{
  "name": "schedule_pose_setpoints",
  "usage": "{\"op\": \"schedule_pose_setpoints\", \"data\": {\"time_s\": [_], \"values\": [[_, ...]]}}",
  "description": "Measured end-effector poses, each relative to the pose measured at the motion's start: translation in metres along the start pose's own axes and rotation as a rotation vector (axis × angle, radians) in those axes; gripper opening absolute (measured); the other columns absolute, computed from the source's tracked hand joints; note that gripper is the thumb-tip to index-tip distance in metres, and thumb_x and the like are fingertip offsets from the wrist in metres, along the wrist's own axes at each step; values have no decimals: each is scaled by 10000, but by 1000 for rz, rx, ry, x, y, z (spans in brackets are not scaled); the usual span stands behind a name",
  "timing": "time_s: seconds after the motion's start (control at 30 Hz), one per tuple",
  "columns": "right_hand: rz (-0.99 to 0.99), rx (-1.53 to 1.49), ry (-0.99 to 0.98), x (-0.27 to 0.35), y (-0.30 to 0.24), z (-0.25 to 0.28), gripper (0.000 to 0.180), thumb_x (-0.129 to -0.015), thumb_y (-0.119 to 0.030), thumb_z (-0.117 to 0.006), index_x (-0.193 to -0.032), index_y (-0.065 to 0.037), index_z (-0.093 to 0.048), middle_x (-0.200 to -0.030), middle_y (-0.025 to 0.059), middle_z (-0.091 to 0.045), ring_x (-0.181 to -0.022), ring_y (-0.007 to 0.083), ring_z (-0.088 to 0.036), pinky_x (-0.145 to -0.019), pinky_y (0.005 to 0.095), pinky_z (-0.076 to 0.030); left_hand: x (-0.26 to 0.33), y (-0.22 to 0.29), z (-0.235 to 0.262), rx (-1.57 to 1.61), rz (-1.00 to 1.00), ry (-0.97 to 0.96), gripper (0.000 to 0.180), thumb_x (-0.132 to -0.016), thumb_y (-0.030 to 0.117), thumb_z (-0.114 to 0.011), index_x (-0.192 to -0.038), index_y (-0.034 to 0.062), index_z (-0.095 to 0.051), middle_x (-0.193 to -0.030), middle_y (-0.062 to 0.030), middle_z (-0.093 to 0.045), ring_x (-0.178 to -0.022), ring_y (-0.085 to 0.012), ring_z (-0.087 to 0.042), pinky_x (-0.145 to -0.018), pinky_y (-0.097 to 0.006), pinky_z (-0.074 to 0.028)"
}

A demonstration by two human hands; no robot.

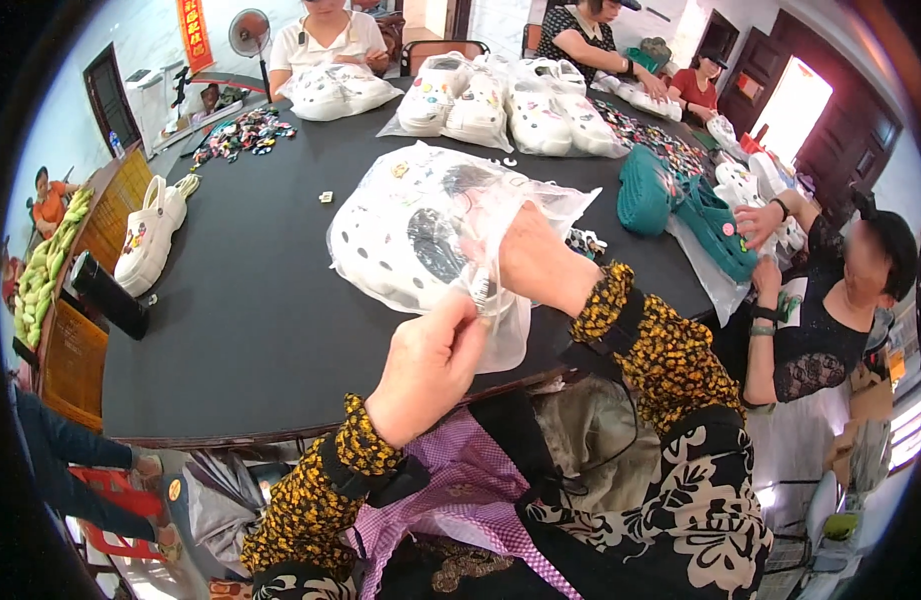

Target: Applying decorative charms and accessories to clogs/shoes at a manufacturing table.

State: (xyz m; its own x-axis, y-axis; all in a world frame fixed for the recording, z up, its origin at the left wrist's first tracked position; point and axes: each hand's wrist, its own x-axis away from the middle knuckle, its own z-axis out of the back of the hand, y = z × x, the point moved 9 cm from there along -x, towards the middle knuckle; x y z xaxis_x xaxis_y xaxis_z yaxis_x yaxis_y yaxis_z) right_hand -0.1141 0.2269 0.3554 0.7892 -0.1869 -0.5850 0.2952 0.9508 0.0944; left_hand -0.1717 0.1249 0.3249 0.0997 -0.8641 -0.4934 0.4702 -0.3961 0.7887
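A pair of white clogs (373, 225) with dark charms lies in a clear plastic bag (506, 340) on the black table, right in front of me. My left hand (431, 360) is closed, pinching the near edge of the bag's mouth between thumb and fingers. My right hand (546, 258) reaches into the bag's opening beside the clogs. Plastic covers its fingers, so whether they grip anything is hidden. To the left stands a single white clog (151, 235) with charms on it.
A black bottle (109, 295) stands at the table's left edge. Bagged white clogs (451, 100) and piles of charms (246, 135) lie on the far side. At right, a co-worker's hand (756, 222) touches a teal clog (716, 225). Other people sit around the table.
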Motion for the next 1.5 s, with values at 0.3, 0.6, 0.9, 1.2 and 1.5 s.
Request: {"op": "schedule_pose_setpoints", "data": {"time_s": [0.3, 0.6, 0.9, 1.2, 1.5], "values": [[41, 17, -95, -32, 12, -17, 354, -751, -295, -633, -1008, -52, -648, -971, 161, -647, -912, 316, -619, -777, 420, -500, 12, 4, 19, -46, -68, 10, 109, -848, 26, -601, -931, 12, -534, -744, -135, -592, -656, -254, -582, -594, -331, -466], [-37, 53, -293, -30, 35, -54, 266, -799, -254, -589, -938, -41, -666, -920, 173, -667, -869, 331, -638, -755, 414, -507, 32, 4, 54, -160, -68, 33, 129, -831, 26, -616, -943, 6, -555, -817, -137, -588, -672, -245, -588, -600, -326, -473], [89, 132, 13, -13, 3, 17, 219, -764, -206, -570, -937, -86, -633, -890, 123, -639, -869, 322, -587, -802, 459, -430, 30, -89, 175, -114, 195, 366, 331, -920, 164, -594, -1171, -45, -537, -1057, -100, -583, -879, -158, -585, -765, -278, -487], [260, 215, -200, -12, -56, 53, 332, -771, -187, -546, -1082, -73, -565, -864, 94, -535, -878, 316, -530, -870, 469, -351, -13, -91, 170, 795, 378, 181, 395, -994, 343, -469, -1170, -3, -544, -1110, -63, -622, -968, -137, -594, -826, -293, -469], [311, 215, -23, -5, -50, 57, 247, -701, -157, -591, -935, -82, -608, -908, 49, -564, -881, 236, -538, -830, 401, -388, -8, -125, 205, 702, 345, 567, 245, -980, 185, -511, -1080, -25, -587, -1009, -62, -645, -892, -135, -620, -773, -269, -503]]}}
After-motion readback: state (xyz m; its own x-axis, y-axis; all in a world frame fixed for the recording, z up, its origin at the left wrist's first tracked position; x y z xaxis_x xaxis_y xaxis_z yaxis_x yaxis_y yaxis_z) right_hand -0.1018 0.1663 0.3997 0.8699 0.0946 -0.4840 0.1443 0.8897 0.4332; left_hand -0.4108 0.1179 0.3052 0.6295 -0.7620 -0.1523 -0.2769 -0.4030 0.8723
